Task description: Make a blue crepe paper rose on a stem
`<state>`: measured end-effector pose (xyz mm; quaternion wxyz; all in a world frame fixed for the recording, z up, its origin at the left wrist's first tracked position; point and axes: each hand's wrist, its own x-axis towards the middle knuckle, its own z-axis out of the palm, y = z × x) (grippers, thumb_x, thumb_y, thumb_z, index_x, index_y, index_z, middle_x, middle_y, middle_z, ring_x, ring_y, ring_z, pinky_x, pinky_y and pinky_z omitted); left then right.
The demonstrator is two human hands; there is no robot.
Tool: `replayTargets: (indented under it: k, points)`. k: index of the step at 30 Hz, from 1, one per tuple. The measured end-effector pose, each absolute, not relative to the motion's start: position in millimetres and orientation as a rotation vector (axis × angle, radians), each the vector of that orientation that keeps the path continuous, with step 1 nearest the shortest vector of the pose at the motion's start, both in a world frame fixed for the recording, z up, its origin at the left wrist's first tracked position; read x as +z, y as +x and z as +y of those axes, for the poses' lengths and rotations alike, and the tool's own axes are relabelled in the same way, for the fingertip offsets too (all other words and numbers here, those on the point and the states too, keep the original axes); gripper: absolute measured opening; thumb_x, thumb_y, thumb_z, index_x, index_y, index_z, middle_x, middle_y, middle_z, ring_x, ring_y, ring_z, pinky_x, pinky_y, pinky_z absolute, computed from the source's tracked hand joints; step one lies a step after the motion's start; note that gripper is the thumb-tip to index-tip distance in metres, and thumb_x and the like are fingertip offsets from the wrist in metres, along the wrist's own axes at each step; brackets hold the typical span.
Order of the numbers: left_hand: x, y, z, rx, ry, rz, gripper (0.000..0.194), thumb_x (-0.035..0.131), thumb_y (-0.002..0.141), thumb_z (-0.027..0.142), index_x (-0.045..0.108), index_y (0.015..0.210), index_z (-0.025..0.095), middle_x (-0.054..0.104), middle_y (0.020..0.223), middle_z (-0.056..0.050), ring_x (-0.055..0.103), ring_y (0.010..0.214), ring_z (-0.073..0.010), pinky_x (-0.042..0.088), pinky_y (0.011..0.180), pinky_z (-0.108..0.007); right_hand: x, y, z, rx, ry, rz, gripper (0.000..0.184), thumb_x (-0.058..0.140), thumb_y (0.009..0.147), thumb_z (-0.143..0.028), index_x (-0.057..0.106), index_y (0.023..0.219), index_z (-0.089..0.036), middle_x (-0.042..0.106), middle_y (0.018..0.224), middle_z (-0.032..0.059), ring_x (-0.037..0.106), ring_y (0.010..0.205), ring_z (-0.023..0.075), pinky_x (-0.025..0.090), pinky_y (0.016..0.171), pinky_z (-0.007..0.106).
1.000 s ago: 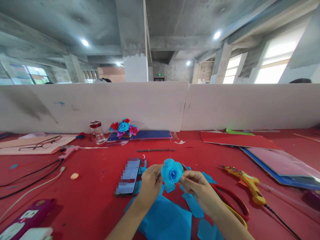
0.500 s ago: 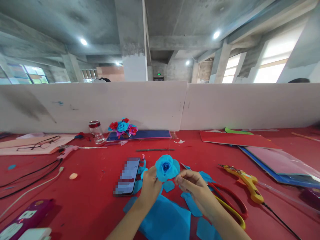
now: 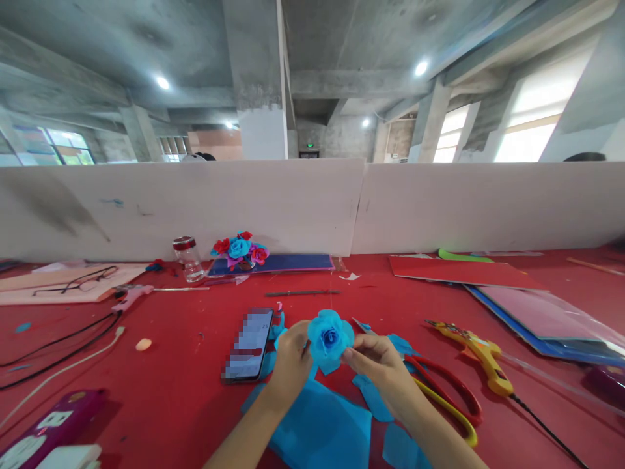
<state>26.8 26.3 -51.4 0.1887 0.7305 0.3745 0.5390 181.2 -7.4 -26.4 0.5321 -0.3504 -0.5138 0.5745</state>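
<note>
A blue paper flower [image 3: 331, 337] with a dark blue centre faces me, held up above the table. My left hand [image 3: 293, 355] is closed on its left side; the part it grips behind the petals is hidden. My right hand [image 3: 378, 361] pinches a petal at the flower's right edge between thumb and fingers. Below lies a large sheet of blue paper [image 3: 325, 423], with cut blue petals [image 3: 374, 397] around it. Scissors with red and yellow handles [image 3: 452, 387] rest beside my right hand, partly covered by it.
A phone [image 3: 250, 345] lies left of my hands. A yellow glue gun [image 3: 481, 358] is on the right, a pink glue gun [image 3: 131, 296] on the left. At the back stand a jar [image 3: 189, 260] and a bunch of paper flowers [image 3: 240, 249] before a white partition [image 3: 273, 202].
The flower has moved slightly right and down, and its face has turned a little. My right hand's fingers have shifted along its right edge.
</note>
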Motion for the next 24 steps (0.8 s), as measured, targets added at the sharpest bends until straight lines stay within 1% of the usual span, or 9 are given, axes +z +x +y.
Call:
replayTargets:
  k: [5,8,10,12,14,16,18,21,24]
  points:
    - [-49.5,28.0,26.0,1.479,2.002,1.026,0.020,0.047,0.076,0.017,0.051,0.057,0.017,0.052,0.059,0.001,0.047,0.055,-0.0115,0.038,0.052,-0.021,-23.3,180.6,-8.3,1.367,-0.841,-1.214,0.020,0.072,0.062,-0.036,0.062,0.059,-0.019,0.060,0.059,-0.0006,0.052,0.058,0.0114,0.040,0.057,0.023]
    - [-47.2,29.1,24.9,1.464,1.901,1.123,0.025,0.049,0.077,0.022,0.048,0.052,0.017,0.045,0.050,0.003,0.040,0.048,-0.0094,0.033,0.045,-0.020,-19.9,180.8,-9.6,1.351,-0.849,-1.277,0.020,0.070,0.064,-0.037,0.063,0.059,-0.018,0.058,0.058,-0.0004,0.051,0.057,0.0113,0.039,0.056,0.024]
    - [-45.1,30.1,24.4,1.459,1.795,1.217,0.031,0.050,0.077,0.027,0.049,0.049,0.016,0.042,0.046,0.004,0.037,0.044,-0.0082,0.030,0.042,-0.020,-17.5,180.8,-10.5,1.316,-0.866,-1.311,0.022,0.069,0.065,-0.038,0.063,0.059,-0.018,0.057,0.057,-0.0003,0.049,0.055,0.0111,0.038,0.055,0.024]
    - [-41.2,31.4,23.3,1.425,1.654,1.229,0.028,0.053,0.076,0.033,0.058,0.055,0.015,0.050,0.048,0.003,0.042,0.045,-0.0085,0.032,0.043,-0.020,-15.9,181.4,-10.6,1.280,-0.894,-1.314,0.023,0.069,0.065,-0.039,0.063,0.060,-0.018,0.055,0.055,-0.0011,0.045,0.053,0.0099,0.035,0.051,0.023]
    - [-36.1,33.0,22.0,1.375,1.491,1.150,0.024,0.057,0.074,0.036,0.066,0.073,0.014,0.062,0.062,-0.001,0.051,0.053,-0.0107,0.037,0.047,-0.020,-15.5,183.0,-9.6,1.243,-0.917,-1.286,0.024,0.068,0.065,-0.040,0.062,0.059,-0.017,0.051,0.053,-0.0023,0.040,0.050,0.0084,0.031,0.047,0.022]
    - [-32.3,34.2,21.2,1.317,1.338,1.040,0.027,0.061,0.071,0.037,0.068,0.083,0.014,0.067,0.074,-0.005,0.057,0.061,-0.0128,0.041,0.051,-0.021,-16.6,185.3,-7.6,1.194,-0.938,-1.255,0.025,0.068,0.065,-0.040,0.061,0.059,-0.017,0.051,0.054,-0.0025,0.036,0.048,0.0076,0.028,0.045,0.022]
    - [-31.6,34.7,21.5,1.267,1.241,0.936,0.025,0.063,0.069,0.035,0.068,0.083,0.014,0.069,0.078,-0.007,0.058,0.063,-0.0133,0.044,0.055,-0.022,-18.9,188.0,-5.0,1.133,-0.952,-1.230,0.026,0.067,0.066,-0.040,0.060,0.059,-0.017,0.051,0.055,-0.0022,0.035,0.048,0.0077,0.027,0.045,0.022]
    - [-34.0,34.7,22.7,1.225,1.171,0.844,0.022,0.064,0.070,0.032,0.069,0.081,0.014,0.069,0.078,-0.008,0.058,0.064,-0.0124,0.045,0.061,-0.023,-22.9,191.5,-0.8,1.069,-0.947,-1.209,0.028,0.064,0.070,-0.040,0.057,0.055,-0.017,0.046,0.052,-0.0031,0.034,0.049,0.0081,0.028,0.047,0.022]
    - [-34.2,35.2,22.5,1.186,1.169,0.839,0.022,0.064,0.069,0.031,0.069,0.081,0.013,0.068,0.076,-0.008,0.056,0.061,-0.0115,0.044,0.062,-0.023,-24.6,193.3,1.8,1.050,-0.927,-1.199,0.030,0.062,0.072,-0.040,0.055,0.054,-0.017,0.046,0.052,-0.0029,0.036,0.050,0.0088,0.030,0.049,0.023]
